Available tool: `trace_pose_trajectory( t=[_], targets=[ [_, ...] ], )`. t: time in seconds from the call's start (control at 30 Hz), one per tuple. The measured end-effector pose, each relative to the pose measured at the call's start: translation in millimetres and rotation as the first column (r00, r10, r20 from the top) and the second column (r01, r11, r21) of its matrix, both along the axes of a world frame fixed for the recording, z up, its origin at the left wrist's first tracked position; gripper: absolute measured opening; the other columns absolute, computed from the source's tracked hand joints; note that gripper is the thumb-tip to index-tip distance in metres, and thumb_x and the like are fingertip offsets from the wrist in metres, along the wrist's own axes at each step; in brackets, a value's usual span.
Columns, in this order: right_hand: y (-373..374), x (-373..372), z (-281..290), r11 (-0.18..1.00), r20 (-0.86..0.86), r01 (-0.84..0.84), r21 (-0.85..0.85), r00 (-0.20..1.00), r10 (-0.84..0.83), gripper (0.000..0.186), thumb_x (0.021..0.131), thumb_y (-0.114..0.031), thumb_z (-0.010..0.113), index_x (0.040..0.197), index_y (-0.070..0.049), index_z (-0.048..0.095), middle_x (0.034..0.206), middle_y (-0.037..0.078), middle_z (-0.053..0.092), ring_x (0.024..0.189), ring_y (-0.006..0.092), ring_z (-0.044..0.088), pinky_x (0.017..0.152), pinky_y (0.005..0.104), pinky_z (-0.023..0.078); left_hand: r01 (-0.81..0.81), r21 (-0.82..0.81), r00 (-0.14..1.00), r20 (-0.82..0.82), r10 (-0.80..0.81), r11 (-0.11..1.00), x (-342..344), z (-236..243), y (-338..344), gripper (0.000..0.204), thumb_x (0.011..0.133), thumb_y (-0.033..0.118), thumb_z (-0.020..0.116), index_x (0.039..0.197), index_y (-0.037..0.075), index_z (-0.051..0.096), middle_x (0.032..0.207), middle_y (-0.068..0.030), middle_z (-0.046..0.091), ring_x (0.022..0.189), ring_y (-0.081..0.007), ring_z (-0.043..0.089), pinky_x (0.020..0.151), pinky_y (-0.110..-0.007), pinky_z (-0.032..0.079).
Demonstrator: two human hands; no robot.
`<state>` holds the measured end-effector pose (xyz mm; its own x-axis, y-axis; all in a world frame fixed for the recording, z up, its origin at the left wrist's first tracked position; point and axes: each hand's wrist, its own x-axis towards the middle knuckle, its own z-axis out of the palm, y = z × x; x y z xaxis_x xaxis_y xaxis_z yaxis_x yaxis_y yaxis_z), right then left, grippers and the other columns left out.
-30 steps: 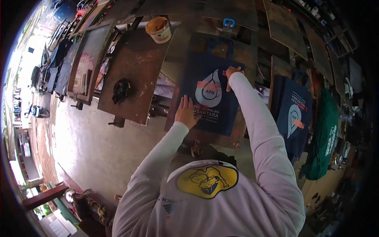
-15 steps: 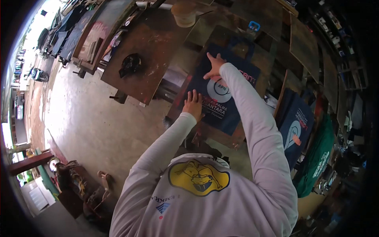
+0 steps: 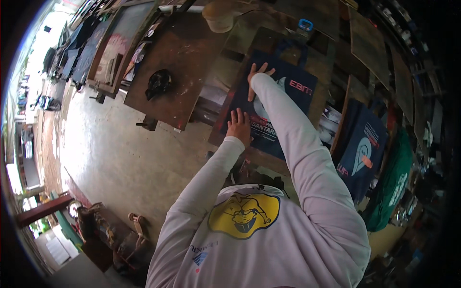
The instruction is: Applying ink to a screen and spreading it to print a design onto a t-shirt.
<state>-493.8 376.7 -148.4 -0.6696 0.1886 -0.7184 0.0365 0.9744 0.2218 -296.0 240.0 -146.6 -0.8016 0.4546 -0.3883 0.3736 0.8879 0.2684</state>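
Observation:
A dark navy tote bag (image 3: pixel 297 103) with white and red print lies flat on a board, its loop handle at the far end. My left hand (image 3: pixel 238 128) rests open on the bag's near left part, fingers spread. Farther up, my right hand (image 3: pixel 258 78) lies on the upper left of the bag with its fingers apart, and my right sleeve covers part of the round print. Neither hand grips anything that I can see.
Another navy printed bag (image 3: pixel 357 149) lies to the right beside a green bag (image 3: pixel 390 187). To the left, a brown worktable (image 3: pixel 187 57) holds a black crumpled bundle (image 3: pixel 159 84). A pale bucket (image 3: pixel 218 18) and a clear blue-handled container (image 3: pixel 305 26) stand at the back.
My right hand has shifted slightly left and down flat onto the bag's edge. The left hand stays on the bag, a little to the right. The view has turned slightly.

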Motion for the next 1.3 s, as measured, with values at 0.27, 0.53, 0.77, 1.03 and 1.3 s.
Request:
trace_pose_trajectory(
  t=[0.27,0.53,0.77,1.03,1.3],
  targets=[
    [76.9,97.3,30.4,0.848,-0.534,-0.001,-0.53,0.777,-0.333,0.133,0.061,-0.065,0.086,0.157,-0.001,0.021,0.155,0.037,0.028,0.144,0.0503,0.033,0.119,0.0475,0.033,0.066,-0.054,0.998,0.001,-0.066,0.996,-3.8,-1.9,-3.8,0.109,0.077,0.044,0.083,0.155,-0.003,0.024,0.162,-0.0304,0.017,0.149,-0.0505,0.021,0.111,-0.058,0.041],
    [109.0,230.2,16.4,0.911,-0.416,0.09,-0.403,0.868,-0.27,0.154,0.047,-0.054,0.098,0.157,0.005,0.008,0.164,0.032,0.001,0.153,0.0481,0.009,0.121,0.054,0.026,0.079,-0.084,0.996,0.052,-0.075,0.993,-15.1,-5.4,2.1,0.111,0.078,0.043,0.084,0.155,-0.006,0.021,0.163,-0.0304,0.012,0.149,-0.0523,0.018,0.11,-0.059,0.042],
    [89.9,250.6,24.2,0.929,-0.366,0.23,-0.291,0.87,-0.33,0.148,0.056,-0.062,0.091,0.156,0.008,0.008,0.163,0.035,0.002,0.151,0.0528,0.008,0.122,0.0525,0.022,0.3,-0.227,0.95,-0.018,-0.312,0.927,-11.2,28.0,6.2,0.11,0.078,0.051,0.08,0.152,-0.01,0.026,0.16,-0.0292,0.027,0.149,-0.0491,0.023,0.123,-0.052,0.024],
    [42.8,269.2,-5.2,0.831,-0.532,0.217,-0.511,0.679,-0.505,0.125,0.069,-0.054,0.087,0.155,0.007,0.021,0.162,0.034,0.01,0.15,0.0525,0.013,0.118,0.0593,0.026,0.257,0.2,0.949,-0.238,-0.208,0.945,-72.1,27.5,31.3,0.105,0.06,0.044,0.092,0.138,-0.002,0.041,0.133,-0.021,0.048,0.129,-0.04,0.046,0.102,-0.042,0.049],
    [35.5,257.4,19.2,0.786,-0.401,0.408,-0.464,0.695,-0.597,0.124,0.067,-0.044,0.091,0.156,0.003,0.019,0.165,0.029,0.007,0.154,0.0448,0.008,0.12,0.0572,0.024,0.196,0.147,0.979,-0.088,-0.185,0.969,-142.1,22.9,48.0,0.098,0.07,0.041,0.088,0.146,0.001,0.039,0.141,-0.0219,0.047,0.13,-0.0437,0.047,0.108,-0.046,0.044]
  ],
)
